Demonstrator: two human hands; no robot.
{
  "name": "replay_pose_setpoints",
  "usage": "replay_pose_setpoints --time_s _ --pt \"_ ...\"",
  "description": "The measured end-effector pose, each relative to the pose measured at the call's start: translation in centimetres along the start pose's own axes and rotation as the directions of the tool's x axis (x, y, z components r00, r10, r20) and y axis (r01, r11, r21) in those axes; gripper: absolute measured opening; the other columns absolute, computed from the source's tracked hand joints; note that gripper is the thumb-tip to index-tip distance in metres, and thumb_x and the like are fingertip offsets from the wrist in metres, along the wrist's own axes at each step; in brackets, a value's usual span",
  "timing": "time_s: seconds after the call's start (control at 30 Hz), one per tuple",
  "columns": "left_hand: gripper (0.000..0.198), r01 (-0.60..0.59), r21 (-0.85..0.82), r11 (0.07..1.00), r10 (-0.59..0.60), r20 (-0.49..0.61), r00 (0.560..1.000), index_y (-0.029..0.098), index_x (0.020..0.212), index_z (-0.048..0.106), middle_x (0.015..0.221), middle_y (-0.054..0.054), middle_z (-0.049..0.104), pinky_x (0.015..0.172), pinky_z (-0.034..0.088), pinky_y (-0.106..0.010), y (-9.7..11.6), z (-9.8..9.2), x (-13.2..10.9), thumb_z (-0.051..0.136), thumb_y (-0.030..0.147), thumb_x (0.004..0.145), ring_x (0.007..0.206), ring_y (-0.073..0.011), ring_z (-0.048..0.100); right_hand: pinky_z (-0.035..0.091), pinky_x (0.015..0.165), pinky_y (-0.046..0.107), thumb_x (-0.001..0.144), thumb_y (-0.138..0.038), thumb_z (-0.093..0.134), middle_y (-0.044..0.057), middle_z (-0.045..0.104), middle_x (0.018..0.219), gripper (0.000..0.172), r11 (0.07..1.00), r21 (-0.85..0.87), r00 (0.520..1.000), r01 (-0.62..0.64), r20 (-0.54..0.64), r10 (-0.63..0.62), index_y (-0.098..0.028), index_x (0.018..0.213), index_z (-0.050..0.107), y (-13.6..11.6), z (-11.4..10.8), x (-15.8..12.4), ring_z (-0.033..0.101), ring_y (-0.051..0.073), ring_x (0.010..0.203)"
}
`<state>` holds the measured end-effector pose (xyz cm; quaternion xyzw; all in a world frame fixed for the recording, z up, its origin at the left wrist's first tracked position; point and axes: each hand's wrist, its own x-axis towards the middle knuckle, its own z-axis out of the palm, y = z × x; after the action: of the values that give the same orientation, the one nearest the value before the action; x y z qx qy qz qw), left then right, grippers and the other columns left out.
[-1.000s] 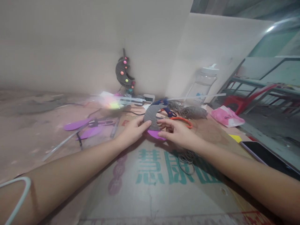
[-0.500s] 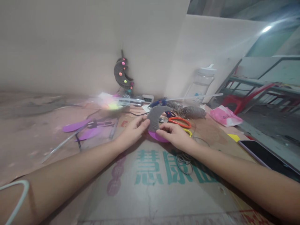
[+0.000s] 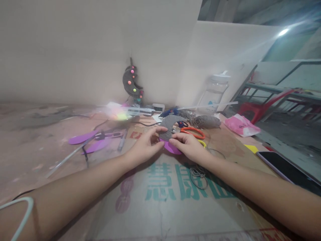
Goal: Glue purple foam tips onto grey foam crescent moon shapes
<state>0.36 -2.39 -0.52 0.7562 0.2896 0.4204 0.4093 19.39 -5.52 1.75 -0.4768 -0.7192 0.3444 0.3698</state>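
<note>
Between my hands is a purple crescent cut-out (image 3: 172,148), its upper part wrapped in grey yarn (image 3: 168,123) and its lower end bare. My left hand (image 3: 147,144) grips its left side, fingers behind and thumb near the edge of the wrapping. My right hand (image 3: 187,144) pinches the inner edge where yarn meets purple. Orange-handled scissors (image 3: 193,132) lie just beyond my right hand, with a yellow handle (image 3: 202,143) beside them. Loose grey yarn (image 3: 198,175) curls on the cardboard below my right wrist.
Grey yarn skeins (image 3: 207,121), a blue glue gun (image 3: 170,112) and a clear bottle (image 3: 214,92) stand at the back. A finished-looking grey crescent with pompoms (image 3: 130,82) leans on the wall. Purple pieces (image 3: 82,137) lie left; a phone (image 3: 286,167) and pink packet (image 3: 242,125) lie right.
My left thumb has moved down and right toward the bare purple end, and the left fingers now reach farther over the wrapped part. My right hand keeps its pinch.
</note>
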Motion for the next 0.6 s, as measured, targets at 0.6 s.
replay_pose_setpoints --time_s 0.6 --pt "0.031 0.096 -0.063 0.993 -0.100 -0.080 0.992 0.017 0.115 0.057 0.108 -0.007 0.063 0.081 0.046 -0.029 1.4 -0.3 0.0 0.054 0.028 0.086 0.091 -0.0173 0.059 0.038 0.059 0.025 0.080 -0.040 0.057 0.001 0.064 0.075 0.030 0.994 0.083 0.997 -0.065 -0.042 0.068 -0.014 0.090 0.070 0.6 0.0 0.4 0.051 0.013 0.064"
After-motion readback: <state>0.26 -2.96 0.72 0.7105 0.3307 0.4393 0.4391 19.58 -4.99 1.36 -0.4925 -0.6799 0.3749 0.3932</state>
